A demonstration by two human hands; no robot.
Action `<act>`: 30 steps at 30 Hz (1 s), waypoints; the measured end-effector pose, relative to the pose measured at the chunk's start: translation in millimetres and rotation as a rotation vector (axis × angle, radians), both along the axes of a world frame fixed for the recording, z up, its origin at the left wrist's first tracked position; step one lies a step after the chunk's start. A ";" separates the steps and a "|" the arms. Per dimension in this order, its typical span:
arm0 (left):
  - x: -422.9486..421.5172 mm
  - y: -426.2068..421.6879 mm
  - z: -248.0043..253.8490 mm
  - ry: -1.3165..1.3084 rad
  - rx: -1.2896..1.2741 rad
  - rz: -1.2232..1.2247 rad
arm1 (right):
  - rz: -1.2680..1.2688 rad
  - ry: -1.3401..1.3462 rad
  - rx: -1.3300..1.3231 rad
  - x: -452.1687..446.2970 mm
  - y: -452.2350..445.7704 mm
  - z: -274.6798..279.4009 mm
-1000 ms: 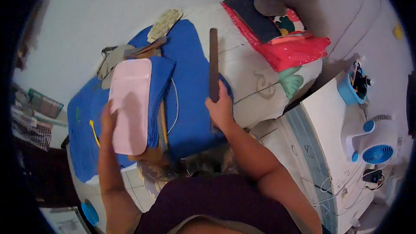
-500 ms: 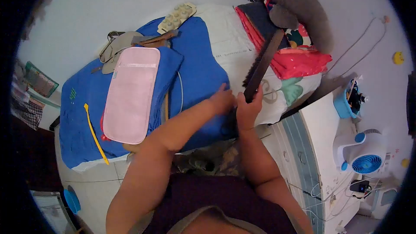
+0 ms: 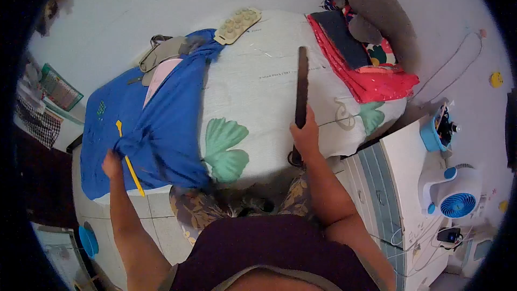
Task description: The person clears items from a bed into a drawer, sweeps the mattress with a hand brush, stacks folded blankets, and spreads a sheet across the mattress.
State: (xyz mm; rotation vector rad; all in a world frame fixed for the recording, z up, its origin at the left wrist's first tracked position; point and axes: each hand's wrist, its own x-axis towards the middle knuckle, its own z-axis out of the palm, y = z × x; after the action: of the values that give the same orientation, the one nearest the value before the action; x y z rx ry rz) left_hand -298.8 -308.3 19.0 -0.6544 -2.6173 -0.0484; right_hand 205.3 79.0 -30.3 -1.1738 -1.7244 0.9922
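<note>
My right hand (image 3: 306,139) is closed round the handle of a long dark bed brush (image 3: 302,78), held upright in view above the bed. At the left, my left hand (image 3: 112,166) grips a bunched part of the blue sheet (image 3: 177,140). The sheet is folded back over itself in creases and covers most of the pink pad (image 3: 160,80). A thin yellow stick (image 3: 133,173) lies beside my left hand, partly under the gathered cloth. The white bed cover (image 3: 269,102) with green leaf prints shows below the brush.
A cream massage board (image 3: 237,26) and a grey cap (image 3: 160,60) lie along the wall side. Folded red cloth (image 3: 371,83) and a grey neck pillow (image 3: 385,16) sit at the far right. A cabinet at right bears a fan (image 3: 455,191) and a blue basket (image 3: 432,136).
My left hand has moved left, pulling the blue sheet over the pink pad and baring the white bed cover. The brush in my right hand has swung from slanted to nearly upright.
</note>
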 end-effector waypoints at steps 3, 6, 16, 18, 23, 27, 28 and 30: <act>-16.2 -66.3 -60.3 -0.306 -0.043 0.229 | 0.152 -0.264 0.067 -9.0 -14.0 -4.5; -60.4 -101.2 -129.7 -0.459 -0.117 0.159 | 0.333 -0.529 0.006 -6.2 -29.0 -22.5; 108.6 140.2 14.9 0.046 0.432 -0.703 | 0.388 -0.686 -0.069 27.6 -19.1 11.9; 144.0 181.9 -3.4 -0.113 0.193 -0.723 | 0.335 -0.602 -0.018 36.0 -1.2 16.2; 143.1 218.4 -35.1 -0.323 -0.139 -0.468 | 0.080 -0.510 0.223 62.5 94.1 9.3; 116.1 217.2 -37.8 -0.322 -0.162 -0.214 | -0.225 -0.735 0.138 66.5 160.9 0.1; 101.9 208.3 -48.4 -0.267 -0.166 -0.172 | -0.231 -0.756 0.249 65.7 183.4 -19.2; 72.9 187.9 -61.5 -0.188 -0.196 -0.131 | -0.197 -0.834 0.428 61.8 225.6 -81.4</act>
State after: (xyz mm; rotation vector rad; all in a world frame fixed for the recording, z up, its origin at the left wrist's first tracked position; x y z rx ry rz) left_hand -225.9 -120.3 -42.5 -0.9302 -2.7787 0.1138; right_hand 267.1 304.6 -111.7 -1.5272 -2.2297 -0.0462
